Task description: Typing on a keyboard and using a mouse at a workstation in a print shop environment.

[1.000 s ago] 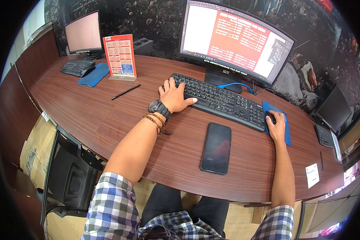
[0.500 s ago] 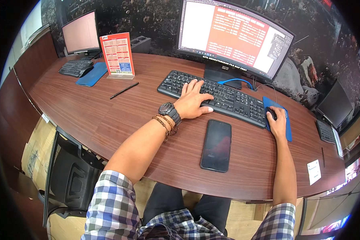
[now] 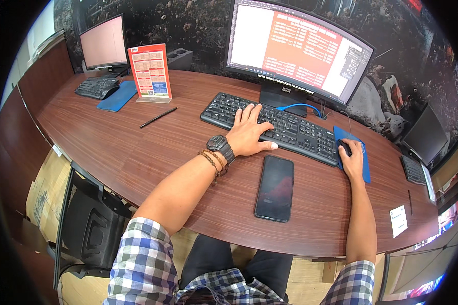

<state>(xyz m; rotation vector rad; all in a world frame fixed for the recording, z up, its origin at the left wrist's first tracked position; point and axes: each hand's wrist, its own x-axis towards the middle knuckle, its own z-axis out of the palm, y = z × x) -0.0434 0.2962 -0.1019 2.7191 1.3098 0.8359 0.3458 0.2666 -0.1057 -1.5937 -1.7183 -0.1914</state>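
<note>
My left hand lies over the left half of a black keyboard, its fingers spread on the keys and its thumb stretched out past the front edge. It holds nothing. A dark watch and beaded bracelets circle that wrist. On a blue mouse pad, my right hand is wrapped over a dark computer mouse, which is partly hidden by the fingers. Behind the keyboard stands a large monitor showing a red and white page layout. Closer to me a black phone lies flat.
A black pen and a red-and-white display card in a stand are on the left of the brown desk. Farther left are another keyboard and monitor. White paper lies at right; a black chair stands lower left.
My left hand has shifted slightly to the right over the keys. My right hand stays on the mouse. The whole view has tilted a little.
</note>
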